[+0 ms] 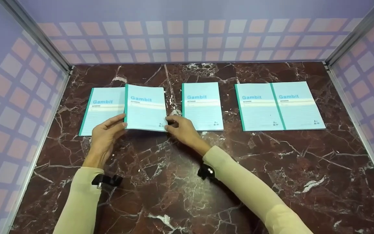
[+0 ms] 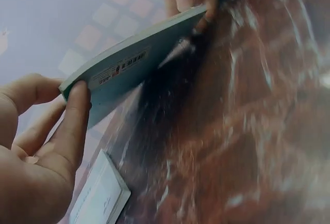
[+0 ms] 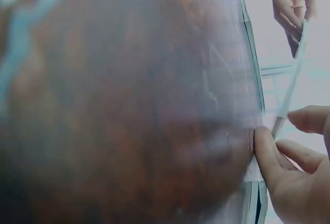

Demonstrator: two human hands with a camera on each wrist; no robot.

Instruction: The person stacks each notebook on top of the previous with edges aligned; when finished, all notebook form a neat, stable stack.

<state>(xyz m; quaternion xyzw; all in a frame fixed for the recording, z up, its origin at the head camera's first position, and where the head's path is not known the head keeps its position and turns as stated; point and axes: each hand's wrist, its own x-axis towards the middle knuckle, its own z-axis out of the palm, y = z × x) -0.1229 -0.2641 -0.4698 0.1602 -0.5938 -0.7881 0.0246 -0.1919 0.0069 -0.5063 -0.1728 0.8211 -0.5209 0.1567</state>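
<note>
Both hands hold a light-blue "Gambit" notebook (image 1: 146, 113) with a green spine, raised off the marble table. My left hand (image 1: 104, 136) pinches its spine edge near the lower left corner. At the lower right edge, my right hand (image 1: 183, 130) pinches the pages between thumb and fingers. In the left wrist view, the notebook's underside (image 2: 121, 72) shows a barcode label, with shadow beneath it. The right wrist view shows the held notebook (image 3: 294, 84) nearly edge-on. Another matching notebook (image 1: 102, 113) lies to the left, its right part hidden behind the held one.
A single notebook (image 1: 202, 112) lies right of the held one, beside my right hand. Farther right, two more, a left one (image 1: 258, 113) and a right one (image 1: 299, 112), lie side by side. Checkered panels, including the back wall (image 1: 187, 9), enclose the dark marble table (image 1: 161, 195).
</note>
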